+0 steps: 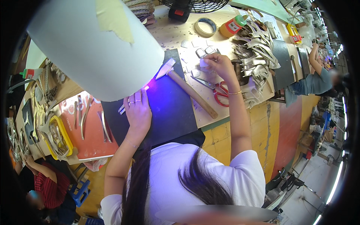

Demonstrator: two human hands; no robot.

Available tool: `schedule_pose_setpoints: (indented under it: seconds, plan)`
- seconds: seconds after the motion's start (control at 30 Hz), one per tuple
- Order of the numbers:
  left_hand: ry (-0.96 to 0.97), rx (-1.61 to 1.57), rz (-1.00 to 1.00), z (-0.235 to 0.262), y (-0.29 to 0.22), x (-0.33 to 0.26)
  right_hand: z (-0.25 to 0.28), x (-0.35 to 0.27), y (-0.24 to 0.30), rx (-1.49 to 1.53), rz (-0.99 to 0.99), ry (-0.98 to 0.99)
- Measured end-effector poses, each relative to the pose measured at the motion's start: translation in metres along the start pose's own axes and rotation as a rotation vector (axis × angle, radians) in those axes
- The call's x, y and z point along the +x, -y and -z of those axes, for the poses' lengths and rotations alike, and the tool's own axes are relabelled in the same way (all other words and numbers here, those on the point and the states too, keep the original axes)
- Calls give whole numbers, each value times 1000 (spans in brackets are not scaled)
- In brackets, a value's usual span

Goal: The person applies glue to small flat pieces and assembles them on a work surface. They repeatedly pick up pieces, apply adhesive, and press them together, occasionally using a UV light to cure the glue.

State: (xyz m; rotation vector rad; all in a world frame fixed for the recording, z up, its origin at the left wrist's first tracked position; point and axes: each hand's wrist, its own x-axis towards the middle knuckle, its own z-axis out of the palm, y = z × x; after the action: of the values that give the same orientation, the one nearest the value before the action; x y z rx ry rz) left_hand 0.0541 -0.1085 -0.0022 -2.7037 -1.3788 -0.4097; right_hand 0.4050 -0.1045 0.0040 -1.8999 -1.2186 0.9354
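My left hand (138,114) rests on a dark mat (170,122), beneath the rim of a large white lamp shade (101,48). Its fingers press together over a narrow light strap (122,109), whose ends show on either side of them. Violet light falls around the fingertips. Raised above the table at the right, my right hand (221,66) pinches a small whitish piece (203,63) between thumb and fingers. A hammer (192,93) with a wooden handle lies across the mat between both hands. Red-handled scissors (221,93) lie below my right hand.
A tape roll (205,27), a glue bottle (233,25) and a fan (195,5) stand at the back. Pale straps (258,56) are heaped to the right. On the left are a red board (71,123) and a yellow tray (60,137). Other people work at both sides.
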Motion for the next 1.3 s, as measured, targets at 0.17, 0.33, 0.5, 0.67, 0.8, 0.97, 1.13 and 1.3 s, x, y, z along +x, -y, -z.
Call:
schedule_pose_setpoints:
  seconds: [0.17, 0.33, 0.5, 0.67, 0.8, 0.97, 1.13, 1.3]
  plan:
    - [10, -2, 2, 0, 1, -1, -16, -3, 13, -30, -35, -26]
    - [2, -5, -1, 0, 0, 0, -24, 2, 24, -459, 179, -218]
    - [0, 2, -2, -1, 0, -1, -30, 16, 25, -734, 411, -301]
    - [13, 7, 11, -2, 0, -1, -35, 24, 25, -850, 248, -222]
    - [18, 1, 11, -1, 0, -1, -21, 25, 20, -538, 294, -333]
    - [27, 5, 6, 0, 0, -1, -8, 20, 15, 352, -56, -179]
    - [17, -1, 4, 2, 0, 0, -3, 17, 15, 461, -121, -51]
    - [26, -17, 9, 3, 0, 0, -9, 22, 16, 416, -98, -21]
